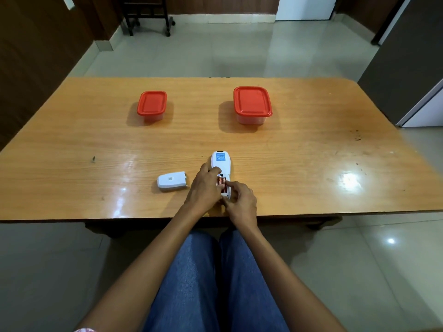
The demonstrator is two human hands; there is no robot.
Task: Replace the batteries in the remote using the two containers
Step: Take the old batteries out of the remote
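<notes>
A white remote (221, 161) lies face down near the table's front edge, its battery bay uncovered. Two orange batteries (221, 181) sit in the bay. My left hand (203, 188) grips the remote's left side. My right hand (241, 200) has its fingertips on the batteries at the bay's near end. The white battery cover (171, 180) lies on the table left of my hands. Two clear containers with red lids stand further back: a smaller one (151, 104) at left and a larger one (252, 104) at right, both closed.
The wooden table (72, 144) is wide, with its front edge just behind my wrists. A small dark speck (93, 159) lies at the left. My knees in blue jeans are under the front edge. A grey cabinet stands at the far right.
</notes>
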